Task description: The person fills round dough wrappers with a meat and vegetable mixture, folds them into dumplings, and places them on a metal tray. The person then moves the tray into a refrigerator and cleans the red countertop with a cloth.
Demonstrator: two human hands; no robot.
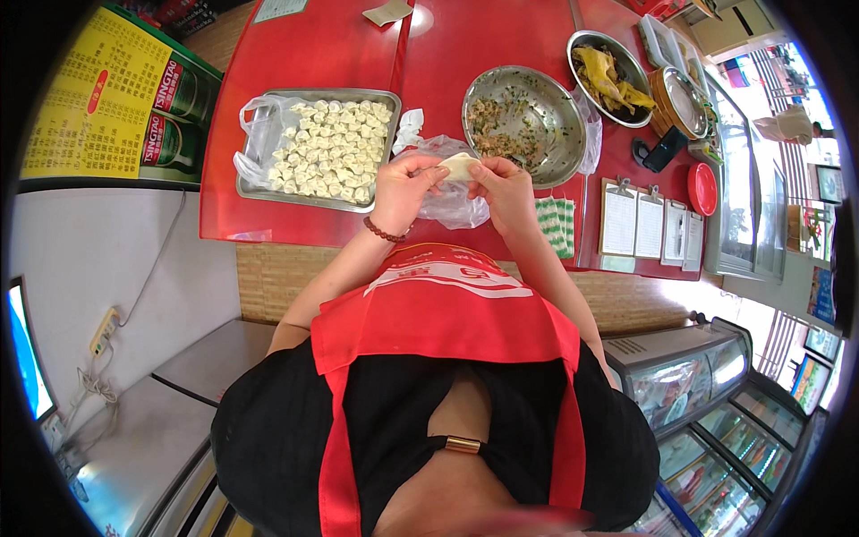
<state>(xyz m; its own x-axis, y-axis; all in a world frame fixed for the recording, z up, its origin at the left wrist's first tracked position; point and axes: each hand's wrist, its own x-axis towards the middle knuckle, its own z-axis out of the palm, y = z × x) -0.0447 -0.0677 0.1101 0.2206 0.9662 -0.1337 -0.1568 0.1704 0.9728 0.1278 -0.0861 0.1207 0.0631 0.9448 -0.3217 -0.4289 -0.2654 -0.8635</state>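
Between both hands, a folded dumpling wrapper (459,166) is pinched above a crumpled clear plastic bag (451,205). My left hand (402,191) grips its left end with thumb and fingers; my right hand (504,191) grips the right end. Whether filling lies inside the fold is hidden. To the left, a metal tray (302,201) carries rows of small wrapped dumplings (335,151), with a plastic bag (258,137) over its left side. Just beyond my right hand stands a steel bowl (567,124) with minced filling and green bits (500,127) spread in it.
A green-striped cloth (556,225) lies right of my right hand. Clipboards (634,218), a red plate (702,189), a phone (664,149) and a steel bowl of yellow food (604,74) stand farther right. White tissue (409,129) sits beside the tray on the red table (322,43).
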